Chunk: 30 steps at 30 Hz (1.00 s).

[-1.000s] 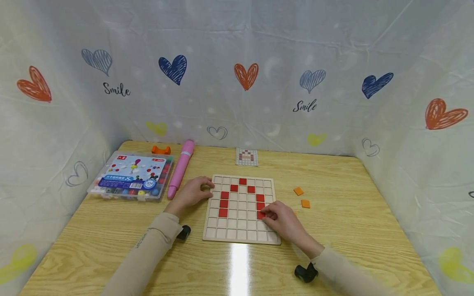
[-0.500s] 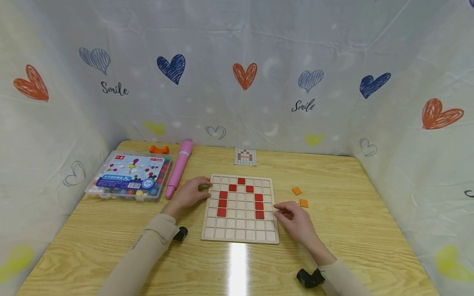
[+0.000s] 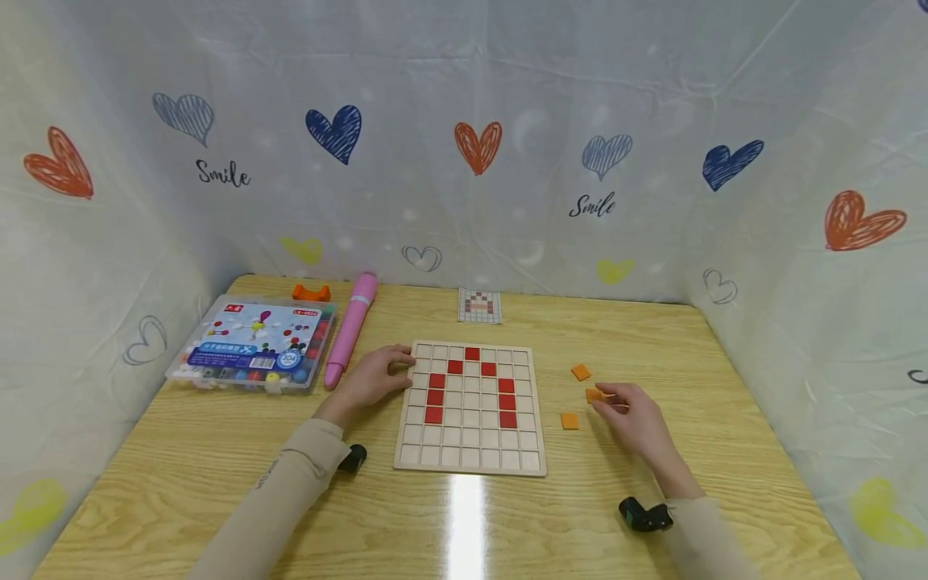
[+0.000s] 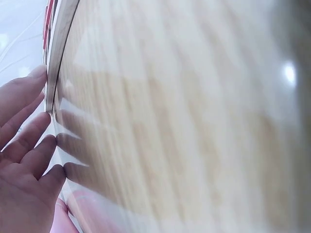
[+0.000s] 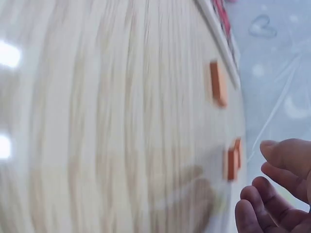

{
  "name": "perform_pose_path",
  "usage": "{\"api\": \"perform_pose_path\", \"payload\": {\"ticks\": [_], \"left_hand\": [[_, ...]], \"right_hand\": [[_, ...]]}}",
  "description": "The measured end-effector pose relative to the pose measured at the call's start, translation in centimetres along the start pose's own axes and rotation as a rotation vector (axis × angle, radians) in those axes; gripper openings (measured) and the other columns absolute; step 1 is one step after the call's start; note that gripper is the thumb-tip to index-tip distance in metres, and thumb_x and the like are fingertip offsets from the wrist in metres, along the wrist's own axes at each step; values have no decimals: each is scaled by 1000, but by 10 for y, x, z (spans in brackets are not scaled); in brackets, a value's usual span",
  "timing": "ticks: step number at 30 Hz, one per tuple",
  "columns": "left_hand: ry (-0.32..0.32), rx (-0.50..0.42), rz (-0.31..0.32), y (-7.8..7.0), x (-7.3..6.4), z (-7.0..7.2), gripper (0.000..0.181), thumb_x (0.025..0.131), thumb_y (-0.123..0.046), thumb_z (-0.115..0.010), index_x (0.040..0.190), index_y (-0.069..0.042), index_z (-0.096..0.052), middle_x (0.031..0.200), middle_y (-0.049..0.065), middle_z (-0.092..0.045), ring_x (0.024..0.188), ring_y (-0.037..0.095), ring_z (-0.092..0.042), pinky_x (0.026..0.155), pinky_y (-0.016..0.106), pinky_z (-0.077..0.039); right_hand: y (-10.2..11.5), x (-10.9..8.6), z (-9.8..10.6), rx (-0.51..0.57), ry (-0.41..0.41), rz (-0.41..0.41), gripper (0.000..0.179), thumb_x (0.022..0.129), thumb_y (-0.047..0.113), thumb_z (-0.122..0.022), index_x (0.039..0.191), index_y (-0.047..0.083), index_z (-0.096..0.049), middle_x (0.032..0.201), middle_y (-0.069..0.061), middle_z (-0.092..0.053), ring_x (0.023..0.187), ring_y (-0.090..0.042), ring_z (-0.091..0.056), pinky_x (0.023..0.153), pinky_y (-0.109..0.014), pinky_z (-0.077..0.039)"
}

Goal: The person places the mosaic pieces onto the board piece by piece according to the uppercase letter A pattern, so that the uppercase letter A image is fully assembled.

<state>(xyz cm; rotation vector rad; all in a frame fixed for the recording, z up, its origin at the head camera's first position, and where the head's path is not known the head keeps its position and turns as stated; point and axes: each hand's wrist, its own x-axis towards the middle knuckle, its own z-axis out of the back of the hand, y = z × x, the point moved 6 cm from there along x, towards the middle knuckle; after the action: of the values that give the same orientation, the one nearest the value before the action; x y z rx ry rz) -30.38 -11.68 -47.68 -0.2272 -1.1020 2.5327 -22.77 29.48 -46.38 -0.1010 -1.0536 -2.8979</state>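
A pale wooden grid board (image 3: 470, 439) lies on the table, with several red tiles (image 3: 435, 398) set in it like a peaked arch. My left hand (image 3: 373, 377) rests at the board's left side; in the left wrist view its thumb and fingers, loosely bent, meet the board's edge (image 4: 62, 43). Right of the board are three loose orange tiles. My right hand (image 3: 632, 415) is at the middle orange tile (image 3: 593, 395), partly covering it. Thumb and fingers stand apart in the right wrist view, with nothing between them. Another orange tile (image 3: 569, 421) lies nearer the board, another (image 3: 581, 372) farther back.
A small printed pattern card (image 3: 479, 306) lies behind the board. At the left are a clear plastic case (image 3: 254, 342) of coloured balls, a pink pen-shaped tube (image 3: 351, 330) and an orange bracket-like piece (image 3: 312, 293). Heart-printed cloth (image 3: 478, 217) walls in the table's back and sides.
My right hand has moved from the lower right red tile off the board, rightward to the orange tiles, uncovering the nearest one. My left hand has kept its place at the board's edge.
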Motion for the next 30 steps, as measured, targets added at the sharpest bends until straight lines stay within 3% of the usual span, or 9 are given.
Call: {"api": "perform_pose_path", "payload": {"ticks": [6, 15, 25, 30], "left_hand": [[5, -3, 14, 1, 0, 0, 38, 92, -10, -71, 128, 2, -66, 150, 21, -50, 144, 42, -38, 121, 56, -29], [23, 13, 36, 3, 3, 2, 38, 92, -11, -72, 128, -1, -66, 149, 19, -51, 146, 40, -36, 122, 55, -27], [10, 21, 16, 1, 2, 4, 38, 90, -9, -73, 126, 0, -67, 146, 20, -54, 143, 41, -41, 121, 55, -31], [13, 13, 28, 0, 2, 4, 37, 90, -9, -73, 126, -1, -67, 147, 20, -54, 144, 41, -40, 121, 55, -30]], "right_hand": [[-24, 9, 3, -48, 102, -19, 47, 96, 16, -68, 136, -6, -57, 128, -27, -60, 108, -38, -66, 91, -50, -57], [-24, 21, 0, -7, 162, 34, 49, 94, 19, -71, 135, -6, -59, 126, -25, -60, 110, -38, -65, 93, -48, -57], [-22, 24, -1, -48, 149, 82, 37, 92, 18, -73, 125, 0, -68, 119, -18, -63, 105, -31, -64, 89, -40, -56], [-23, 23, 0, -66, 134, 96, 30, 92, 16, -73, 119, 3, -71, 115, -15, -64, 105, -32, -64, 89, -43, -56]]}}
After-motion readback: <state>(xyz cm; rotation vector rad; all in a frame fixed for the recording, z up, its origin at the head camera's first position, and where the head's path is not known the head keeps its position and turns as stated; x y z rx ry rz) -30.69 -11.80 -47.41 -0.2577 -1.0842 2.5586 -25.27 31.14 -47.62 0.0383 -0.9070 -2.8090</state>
